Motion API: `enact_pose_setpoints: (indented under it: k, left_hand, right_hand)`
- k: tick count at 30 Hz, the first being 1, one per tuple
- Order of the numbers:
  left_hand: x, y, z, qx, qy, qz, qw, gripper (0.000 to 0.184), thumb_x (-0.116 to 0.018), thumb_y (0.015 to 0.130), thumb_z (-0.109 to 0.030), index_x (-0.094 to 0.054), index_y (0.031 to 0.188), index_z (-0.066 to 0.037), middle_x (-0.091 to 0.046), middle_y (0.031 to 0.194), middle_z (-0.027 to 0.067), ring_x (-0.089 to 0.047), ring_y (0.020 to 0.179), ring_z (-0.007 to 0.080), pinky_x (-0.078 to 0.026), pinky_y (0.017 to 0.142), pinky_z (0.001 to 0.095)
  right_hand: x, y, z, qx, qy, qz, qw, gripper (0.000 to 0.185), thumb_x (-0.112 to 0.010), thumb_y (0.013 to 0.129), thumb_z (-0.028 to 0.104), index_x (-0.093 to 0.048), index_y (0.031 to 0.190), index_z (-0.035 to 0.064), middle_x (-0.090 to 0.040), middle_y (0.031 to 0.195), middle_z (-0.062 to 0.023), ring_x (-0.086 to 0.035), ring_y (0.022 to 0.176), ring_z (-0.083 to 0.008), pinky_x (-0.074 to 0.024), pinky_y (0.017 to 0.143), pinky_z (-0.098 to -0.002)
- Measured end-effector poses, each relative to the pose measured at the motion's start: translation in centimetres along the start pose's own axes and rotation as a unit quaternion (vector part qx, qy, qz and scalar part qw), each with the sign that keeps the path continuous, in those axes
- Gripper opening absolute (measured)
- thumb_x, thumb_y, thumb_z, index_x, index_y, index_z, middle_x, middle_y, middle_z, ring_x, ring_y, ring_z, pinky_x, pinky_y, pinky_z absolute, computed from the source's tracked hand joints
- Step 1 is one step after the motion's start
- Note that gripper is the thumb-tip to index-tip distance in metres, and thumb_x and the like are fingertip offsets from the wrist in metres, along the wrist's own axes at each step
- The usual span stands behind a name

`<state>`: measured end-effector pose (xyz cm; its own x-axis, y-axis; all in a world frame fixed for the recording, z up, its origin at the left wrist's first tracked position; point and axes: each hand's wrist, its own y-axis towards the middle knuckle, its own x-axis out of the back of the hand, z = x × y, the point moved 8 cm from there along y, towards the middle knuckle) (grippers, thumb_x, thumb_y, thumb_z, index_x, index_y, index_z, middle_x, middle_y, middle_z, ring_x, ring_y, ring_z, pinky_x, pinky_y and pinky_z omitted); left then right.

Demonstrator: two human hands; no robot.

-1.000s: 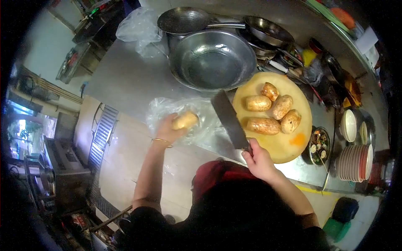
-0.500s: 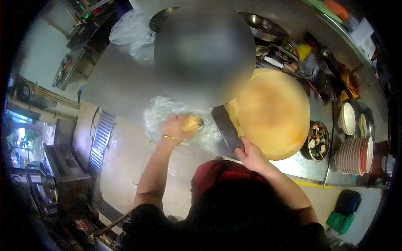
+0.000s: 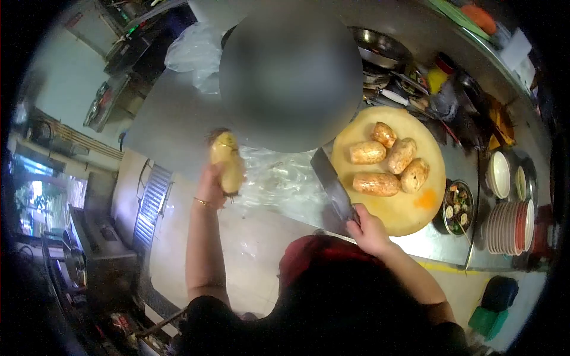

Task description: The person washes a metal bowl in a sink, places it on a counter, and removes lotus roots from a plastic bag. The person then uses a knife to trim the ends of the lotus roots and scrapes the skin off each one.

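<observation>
My left hand [image 3: 209, 185] is closed round a lotus root [image 3: 228, 169], yellowish and blurred, with a dark, shaggy end pointing away from me. It is held over the left side of the steel counter. My right hand [image 3: 369, 230] grips the handle of a cleaver [image 3: 332, 185], whose dark broad blade points up and left beside the board. On the round cutting board [image 3: 380, 221] lie several brown-spotted lotus root pieces [image 3: 376, 184]. Between my hands a clear plastic bag [image 3: 276, 178] is spread on the counter.
At right stand a bowl of mixed food [image 3: 456, 207], stacked plates [image 3: 504, 228] and a white bowl [image 3: 499, 174]. Behind the board are a metal pan [image 3: 380, 47] and cluttered utensils. Another plastic bag [image 3: 193, 53] sits at the far left. A large blurred disc hides the counter's middle.
My left hand has moved left and away from me, lifting the lotus root off the plastic bag. My right hand still holds the cleaver beside the board. The view has shifted slightly.
</observation>
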<state>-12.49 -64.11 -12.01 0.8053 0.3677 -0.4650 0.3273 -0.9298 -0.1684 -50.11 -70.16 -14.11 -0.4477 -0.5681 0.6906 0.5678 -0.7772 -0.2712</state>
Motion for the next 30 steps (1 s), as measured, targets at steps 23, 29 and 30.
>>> enact_pose_setpoints:
  k: [23, 29, 30]
  left_hand:
    - [-3.4, -3.3, 10.9, 0.339, 0.134, 0.055, 0.930, 0.049, -0.070, 0.084, -0.026, -0.053, 0.125, -0.005, -0.063, 0.103, 0.0076, -0.066, 0.085, 0.0213, -0.057, 0.066, 0.0368]
    - [-6.3, -3.7, 8.0, 0.268, 0.218, 0.228, 0.910, 0.052, -0.074, 0.079, -0.023, -0.054, 0.121, -0.001, -0.064, 0.102, 0.0085, -0.066, 0.084, 0.0184, -0.057, 0.071, 0.0319]
    - [-6.8, -3.9, 7.5, 0.260, 0.231, 0.269, 0.898, 0.053, -0.075, 0.078, -0.023, -0.054, 0.121, 0.000, -0.064, 0.102, 0.0086, -0.066, 0.084, 0.0182, -0.056, 0.073, 0.0312]
  right_hand:
    - [4.4, -3.8, 5.0, 0.127, 0.036, 0.014, 0.991, 0.044, -0.066, 0.086, 0.016, -0.048, 0.125, 0.0063, -0.062, 0.080, -0.0139, -0.064, 0.071, -0.0298, -0.0508, 0.065, -0.0400]
    - [4.0, -3.9, 4.7, 0.144, 0.219, 0.157, 0.952, 0.043, -0.061, 0.092, 0.011, -0.045, 0.131, 0.0043, -0.054, 0.074, -0.0001, -0.055, 0.060, -0.0142, -0.0481, 0.057, -0.0291]
    - [3.8, -3.7, 4.3, 0.103, 0.262, 0.188, 0.941, 0.042, -0.059, 0.093, 0.011, -0.044, 0.132, 0.0043, -0.053, 0.074, 0.0006, -0.053, 0.059, -0.0122, -0.0467, 0.055, -0.0271]
